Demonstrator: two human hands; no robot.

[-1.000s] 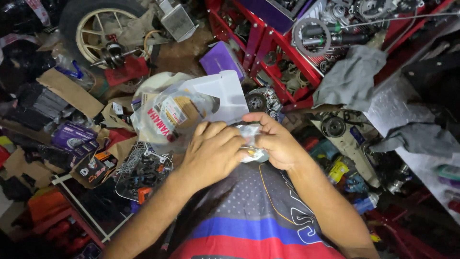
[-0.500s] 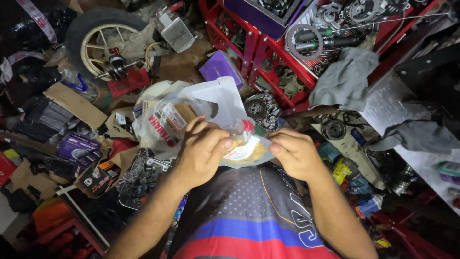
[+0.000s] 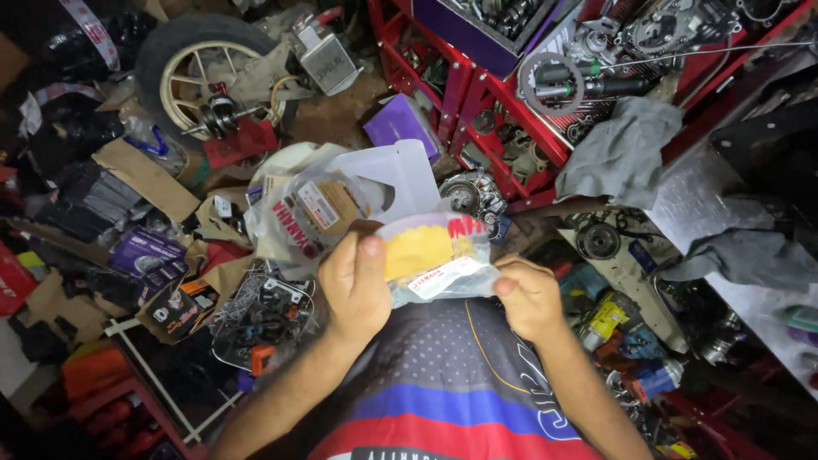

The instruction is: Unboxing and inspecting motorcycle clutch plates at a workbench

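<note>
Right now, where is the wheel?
In the head view, the wheel lies at the upper left on the cluttered floor, beside the red bracket, far from both hands.

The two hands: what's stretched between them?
In the head view, a clear plastic packet with a yellow part inside spans from the left hand to the right hand, both gripping it.

packet (image 3: 434,255): clear plastic, yellow part inside, white label strip, red print at top | state: crinkled, stretched flat | pose: level, held by both side edges above lap
</note>
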